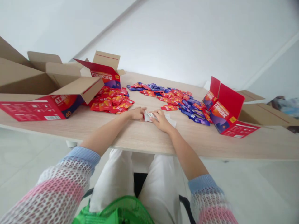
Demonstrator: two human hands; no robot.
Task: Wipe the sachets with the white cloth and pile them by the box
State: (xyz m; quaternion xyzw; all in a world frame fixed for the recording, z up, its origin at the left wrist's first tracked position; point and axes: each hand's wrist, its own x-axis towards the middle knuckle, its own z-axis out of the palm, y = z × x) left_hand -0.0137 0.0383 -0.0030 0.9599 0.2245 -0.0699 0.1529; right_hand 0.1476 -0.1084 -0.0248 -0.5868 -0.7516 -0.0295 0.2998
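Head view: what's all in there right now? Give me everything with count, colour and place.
table: one, pale wood, across the middle
front left box: one, red and blue, brown inside, open
back left box: one, red and purple, behind it
right box: one, red and purple, flaps up
red packets: many, piled beside the left boxes
mixed packets: many, red and purple, centre to right
tissue or cloth: apparently one, white, at the right hand
wall: white, behind
floor: pale, below
green mesh: one, bottom edge
blurred item: whitish, far right
trousers: white, below the table
sleeves: two, blue, white, pink
hands: two, bare, centre; left hand beside the tissue
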